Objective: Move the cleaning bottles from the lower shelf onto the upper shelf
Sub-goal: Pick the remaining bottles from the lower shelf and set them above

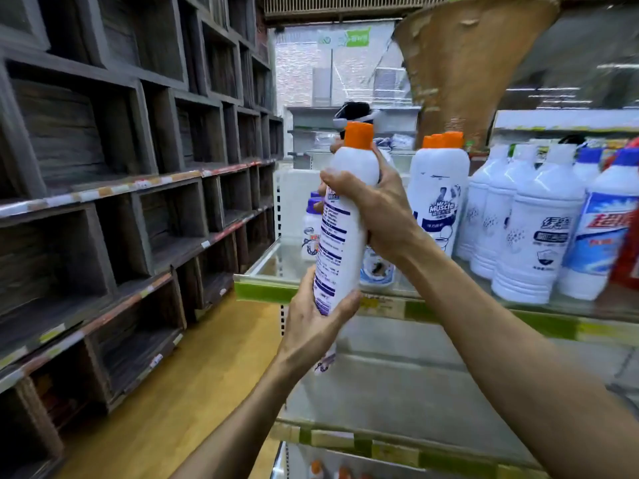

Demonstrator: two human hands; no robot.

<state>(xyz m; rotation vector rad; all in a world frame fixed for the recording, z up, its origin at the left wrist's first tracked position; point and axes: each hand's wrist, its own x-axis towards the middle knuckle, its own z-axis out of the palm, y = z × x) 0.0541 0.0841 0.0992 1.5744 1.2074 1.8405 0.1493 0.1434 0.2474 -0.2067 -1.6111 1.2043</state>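
Head view: bottle [340,233] between both hands' fingers [340,181].

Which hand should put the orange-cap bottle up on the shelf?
Probably the right hand. It wraps the orange-cap bottle near the top, on the side next to the upper shelf and its standing bottles. The left hand only cups the bottom.
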